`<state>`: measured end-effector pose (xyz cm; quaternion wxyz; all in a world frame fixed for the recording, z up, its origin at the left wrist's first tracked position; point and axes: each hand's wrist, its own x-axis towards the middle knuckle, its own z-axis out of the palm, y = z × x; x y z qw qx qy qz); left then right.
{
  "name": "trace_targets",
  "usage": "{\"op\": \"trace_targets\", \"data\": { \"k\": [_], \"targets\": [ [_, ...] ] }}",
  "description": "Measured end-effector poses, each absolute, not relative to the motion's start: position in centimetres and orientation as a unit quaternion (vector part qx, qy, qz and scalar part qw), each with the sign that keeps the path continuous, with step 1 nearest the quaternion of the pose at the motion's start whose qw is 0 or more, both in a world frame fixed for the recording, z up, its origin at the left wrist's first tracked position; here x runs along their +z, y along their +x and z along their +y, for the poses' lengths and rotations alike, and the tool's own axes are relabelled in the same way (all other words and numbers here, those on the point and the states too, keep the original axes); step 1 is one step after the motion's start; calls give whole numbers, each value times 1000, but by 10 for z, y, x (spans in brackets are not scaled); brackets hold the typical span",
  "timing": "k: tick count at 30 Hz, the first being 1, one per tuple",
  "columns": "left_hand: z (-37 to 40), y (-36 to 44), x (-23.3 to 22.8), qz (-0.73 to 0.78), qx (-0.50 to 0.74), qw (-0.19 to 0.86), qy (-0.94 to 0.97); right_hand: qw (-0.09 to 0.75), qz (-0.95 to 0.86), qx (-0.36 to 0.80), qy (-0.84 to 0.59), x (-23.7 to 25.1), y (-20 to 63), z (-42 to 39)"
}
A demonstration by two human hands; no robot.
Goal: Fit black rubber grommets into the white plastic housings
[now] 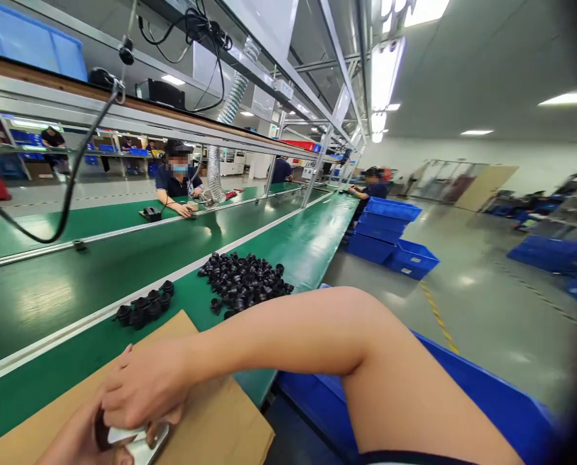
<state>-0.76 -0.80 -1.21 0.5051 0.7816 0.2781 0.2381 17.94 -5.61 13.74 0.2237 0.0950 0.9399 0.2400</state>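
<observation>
I see the silvery part (147,451) right under the right hand (145,384), visible edge slanting away rightward. Left hand (77,434) alongside; both clamp it.

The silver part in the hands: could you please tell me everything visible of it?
The silver part looks like shiny metal, with a fairly straight edge at right. The left hand and right hand hold it, hiding much of its shape. It is over the cardboard at the picture's bottom; I cannot tell whether they touch.
</observation>
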Motion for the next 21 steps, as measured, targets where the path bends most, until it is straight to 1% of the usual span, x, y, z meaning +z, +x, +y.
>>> {"op": "trace_targets", "data": {
  "k": [3,5,8,10,12,14,17,19,21],
  "targets": [
    [-16,-11,-9,239,245,570,747,169,953,147,202,136,180,-65],
    [-20,-10,-12,217,267,572,745,127,953,122,246,134,182,-71],
    [-22,-8,-20,239,309,500,772,36,943,98,316,126,195,-77],
    [-23,-8,-24,271,331,442,789,-45,907,40,417,113,208,-78],
    [-24,-9,-23,280,347,395,803,-106,859,-35,499,97,223,-76],
    [-26,-10,-18,253,363,360,821,-121,846,-72,514,82,234,-72],
    [-30,-12,-9,207,373,324,844,-147,850,-106,494,71,244,-61],
    [-32,-13,-5,194,370,307,855,-199,840,-118,491,69,244,-51],
    [-33,-12,-4,188,371,296,860,-269,813,-116,503,67,242,-41]
  ]
}}
